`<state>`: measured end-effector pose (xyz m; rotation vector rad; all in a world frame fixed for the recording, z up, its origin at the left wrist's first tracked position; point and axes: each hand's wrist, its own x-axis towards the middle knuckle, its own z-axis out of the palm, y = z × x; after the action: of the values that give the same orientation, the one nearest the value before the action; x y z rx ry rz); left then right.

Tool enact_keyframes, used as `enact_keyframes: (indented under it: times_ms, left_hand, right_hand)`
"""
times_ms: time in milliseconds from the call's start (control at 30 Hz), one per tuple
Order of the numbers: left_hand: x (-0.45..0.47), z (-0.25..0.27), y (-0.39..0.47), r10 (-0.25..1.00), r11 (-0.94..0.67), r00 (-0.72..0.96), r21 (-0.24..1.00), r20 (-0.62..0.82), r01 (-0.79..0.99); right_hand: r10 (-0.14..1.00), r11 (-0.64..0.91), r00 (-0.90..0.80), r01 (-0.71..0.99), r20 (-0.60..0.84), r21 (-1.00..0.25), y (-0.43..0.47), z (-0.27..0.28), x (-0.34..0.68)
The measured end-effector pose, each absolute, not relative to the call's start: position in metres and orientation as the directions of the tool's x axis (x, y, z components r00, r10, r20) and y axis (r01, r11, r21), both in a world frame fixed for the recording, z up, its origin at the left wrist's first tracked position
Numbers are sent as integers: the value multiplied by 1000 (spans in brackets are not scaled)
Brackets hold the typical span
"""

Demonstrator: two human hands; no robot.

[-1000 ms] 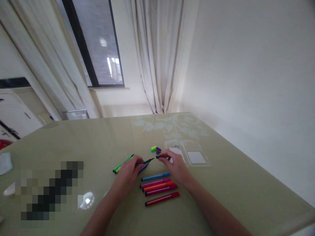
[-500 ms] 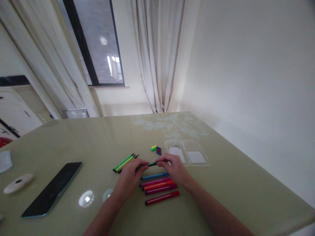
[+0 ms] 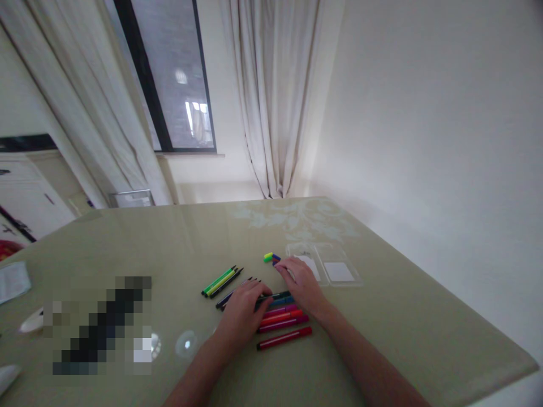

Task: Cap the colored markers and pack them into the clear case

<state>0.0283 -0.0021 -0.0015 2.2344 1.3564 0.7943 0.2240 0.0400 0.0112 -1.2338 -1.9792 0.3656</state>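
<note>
My left hand (image 3: 246,308) is closed around the left end of a dark marker (image 3: 280,295). That marker lies just above a blue marker (image 3: 283,302) at the top of a row. Below it in the row are a magenta marker, an orange-red marker (image 3: 282,317), a dark pink marker (image 3: 292,324) and a red marker (image 3: 284,339). My right hand (image 3: 301,282) has its fingertips pressed together beside several small caps (image 3: 268,257); what they hold, if anything, is hidden. Uncapped green and black markers (image 3: 227,282) lie left, with dark uncapped ones partly behind my left hand.
A clear plastic case (image 3: 343,282) with white cards lies open beyond my right hand. On the left are a pixelated dark, flat object (image 3: 102,328), a partly blurred whitish object (image 3: 31,322) and a pale packet (image 3: 14,281). The table's right edge runs along the wall.
My hands have moved apart. The left hand has lowered the dark marker to the row, and the right has let go of it and shifted beside the caps. More dark uncapped markers now show.
</note>
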Motion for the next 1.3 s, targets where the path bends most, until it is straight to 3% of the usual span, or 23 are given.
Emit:
enact_keyframes:
  times_ms: [167, 267, 367, 500, 667, 767, 867, 933, 1300]
  left_hand:
    - [25, -1, 3, 875, -472, 413, 625, 251, 622]
    - [6, 3, 15, 932, -357, 229, 600, 281, 716]
    - [-23, 6, 24, 948, -108, -47, 456, 315, 883]
    - [-51, 6, 24, 961, 107, -162, 240, 222, 965]
    - [-57, 4, 25, 970, 115, -153, 199, 187, 973]
    - [-50, 4, 29, 956, 41, -138, 347, 260, 937]
    - [-32, 3, 29, 948, -183, -24, 604, 318, 776]
    - [-19, 1, 26, 944, -281, 60, 693, 325, 664]
    - [-9, 3, 17, 949, -303, 105, 757, 299, 579]
  right_hand:
    - [852, 480, -357, 825, 383, -299, 67, 10, 207]
    - [860, 466, -403, 870, 313, -160, 80, 10, 197]
    - [855, 482, -434, 867, 283, -126, 82, 11, 194]
    - [858, 483, -430, 861, 279, -158, 68, 7, 202]
    - [876, 451, -357, 843, 324, -293, 49, 2, 212]
    - [867, 467, -296, 762, 401, -448, 45, 4, 214]
    - [838, 527, -242, 590, 489, -611, 44, 7, 215]
    - [825, 553, -215, 497, 522, -669, 44, 9, 216]
    - [829, 555, -205, 414, 521, -721, 38, 18, 215]
